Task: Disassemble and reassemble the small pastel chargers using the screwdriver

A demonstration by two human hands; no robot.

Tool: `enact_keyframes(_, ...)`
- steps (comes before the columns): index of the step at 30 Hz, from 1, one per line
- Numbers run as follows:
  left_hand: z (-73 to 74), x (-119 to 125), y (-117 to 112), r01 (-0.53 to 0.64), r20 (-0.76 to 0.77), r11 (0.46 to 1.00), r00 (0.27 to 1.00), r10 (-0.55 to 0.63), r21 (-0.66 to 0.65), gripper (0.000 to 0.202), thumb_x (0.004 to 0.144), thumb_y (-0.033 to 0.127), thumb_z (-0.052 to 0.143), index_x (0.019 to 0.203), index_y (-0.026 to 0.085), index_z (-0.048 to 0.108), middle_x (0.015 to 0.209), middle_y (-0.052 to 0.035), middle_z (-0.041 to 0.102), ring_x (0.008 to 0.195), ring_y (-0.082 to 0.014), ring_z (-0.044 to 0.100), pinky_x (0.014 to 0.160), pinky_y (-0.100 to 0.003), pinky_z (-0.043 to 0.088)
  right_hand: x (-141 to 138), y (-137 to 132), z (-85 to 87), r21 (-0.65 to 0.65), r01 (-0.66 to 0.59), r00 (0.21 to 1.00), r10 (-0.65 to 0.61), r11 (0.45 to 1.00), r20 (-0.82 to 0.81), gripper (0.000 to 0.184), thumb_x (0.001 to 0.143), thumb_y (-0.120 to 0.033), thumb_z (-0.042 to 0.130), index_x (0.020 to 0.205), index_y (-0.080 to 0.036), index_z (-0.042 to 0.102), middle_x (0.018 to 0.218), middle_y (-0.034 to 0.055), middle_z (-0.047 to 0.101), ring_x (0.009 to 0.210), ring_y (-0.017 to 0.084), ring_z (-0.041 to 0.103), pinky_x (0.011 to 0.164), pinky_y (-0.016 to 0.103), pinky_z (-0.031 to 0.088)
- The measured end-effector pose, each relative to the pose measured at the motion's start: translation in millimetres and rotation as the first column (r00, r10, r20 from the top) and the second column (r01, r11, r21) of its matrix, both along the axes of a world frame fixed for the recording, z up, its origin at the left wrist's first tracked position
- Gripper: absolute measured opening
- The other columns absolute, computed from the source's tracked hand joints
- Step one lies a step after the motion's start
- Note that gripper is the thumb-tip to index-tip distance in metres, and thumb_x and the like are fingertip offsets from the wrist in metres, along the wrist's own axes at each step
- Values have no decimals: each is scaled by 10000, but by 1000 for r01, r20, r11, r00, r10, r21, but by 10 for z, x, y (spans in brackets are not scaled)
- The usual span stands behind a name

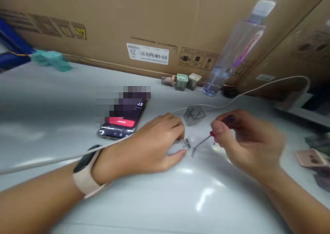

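My left hand (157, 142) lies on the table with its fingers curled around a small pale, see-through piece with a metal-looking part (187, 143) at its right end. My right hand (242, 141) pinches a thin screwdriver (202, 142) with a red collar; the rest of its handle is mostly hidden in the fingers. At the screwdriver's tip is a small flat grey piece (193, 152), blurred, just right of the pale piece. Behind the hands stands a small see-through grey box (194, 115).
A phone (126, 115) lies left of the hands. A white cable (51, 161) crosses my left wrist. Small blocks (182, 82) and a tilted-looking bottle (232, 51) stand before a cardboard box (108, 13). A pink two-holed block (310, 157) is at right, teal pieces (53, 59) far left.
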State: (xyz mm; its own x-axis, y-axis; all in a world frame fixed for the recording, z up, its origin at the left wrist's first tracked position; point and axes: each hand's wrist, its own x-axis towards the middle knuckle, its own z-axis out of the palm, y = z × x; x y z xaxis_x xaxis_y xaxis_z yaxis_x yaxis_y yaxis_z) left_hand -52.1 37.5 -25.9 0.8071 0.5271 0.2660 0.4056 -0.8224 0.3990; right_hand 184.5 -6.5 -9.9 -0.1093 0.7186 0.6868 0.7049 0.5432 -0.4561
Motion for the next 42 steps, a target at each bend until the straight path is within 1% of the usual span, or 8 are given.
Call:
enact_keyframes(5,4,3,-11,-5,5,1000,1000,5,-4,139,994,306,679,1041,176,671,1098,-91,681,1067,-276,624,981,-409,510,-29,4,1,-4,-22,999,23,1000,37,244,970,-254,731,753,-252,617,575,-60,625,471,102,535,508,250,431)
enact_keyframes(11,7,-2,-5,0,6,1000,1000,0,-1,143,996,309,674,1042,174,672,1085,-94,675,1058,-277,622,945,-397,511,-1,-24,11,-13,1,999,-1,1000,-36,232,984,-288,738,772,-256,648,597,-53,635,485,97,543,517,263,420)
enact_keyframes(16,1,-5,5,-2,7,1000,1000,2,-13,157,994,321,674,1044,171,679,1098,-97,678,1079,-281,620,994,-417,504,-13,-67,35,-22,38,989,-41,999,-141,179,968,-301,766,806,-270,698,619,-42,685,490,127,595,505,292,449)
enact_keyframes(21,-2,-7,3,4,8,1000,1000,-4,-17,157,1005,327,661,1036,174,678,1097,-92,677,1069,-276,618,948,-402,510,-36,-82,81,-40,-16,986,9,999,-167,132,961,-218,749,839,-266,738,664,-47,728,532,128,655,549,283,509)
enact_keyframes(25,1,-3,-1,1,6,1000,1000,-1,-6,153,1005,321,664,1028,171,680,1102,-92,676,1077,-278,622,986,-417,505,-33,-78,75,-56,2,979,-13,998,-203,119,961,-255,757,843,-255,741,658,-42,726,538,133,663,533,279,499)
enact_keyframes(32,-4,-2,2,8,13,1000,1000,-8,-5,157,1004,327,666,1027,171,670,1093,-94,670,1059,-275,620,947,-410,513,-10,-71,64,-59,-52,995,47,997,-84,225,964,-245,745,753,-260,668,613,-42,666,504,120,587,524,283,454)
enact_keyframes(38,-14,1,4,-3,12,1000,1000,3,5,140,997,311,669,1041,178,664,1094,-90,674,1076,-275,624,991,-415,511,-43,-55,61,-102,-72,997,70,992,-31,189,964,-214,713,791,-266,656,596,-51,671,478,127,582,521,280,487)
enact_keyframes(42,-14,1,7,6,16,1000,1000,-6,8,127,991,304,671,1020,182,658,1084,-91,675,1056,-272,626,950,-403,515,-47,-54,44,-84,-88,995,84,993,-45,170,958,-201,718,807,-261,668,603,-57,668,481,119,586,523,271,486)
